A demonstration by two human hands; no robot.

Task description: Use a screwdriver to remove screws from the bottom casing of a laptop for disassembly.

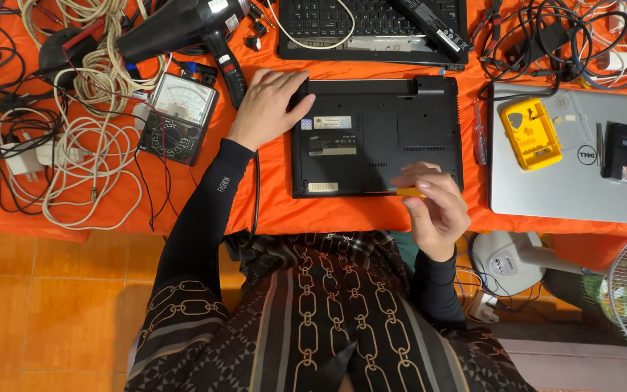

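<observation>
- Where the view begins nearest the body, a patterned garment [328, 319] with a chain print is seen, with black sleeves running up to both hands.
- The right hand [433, 207] is seen closed around a small yellow-handled tool [409, 192], pinched between thumb and fingers at the near edge of the black laptop [375, 134].
- The black laptop is laid upside down on the orange cloth [270, 210], its underside and labels facing up.
- The left hand [266, 109] is laid flat, fingers spread and unclenched, on the far left corner of that laptop; nothing is grasped by it.
- An analogue meter [178, 116] is placed just left of that hand, beside coiled white cables [88, 145].
- A silver laptop [571, 196] is set to the right, with a yellow device [531, 134] on it.
- Farthest off, a black hair dryer [183, 29] and a keyboard [357, 18] are seen.
</observation>
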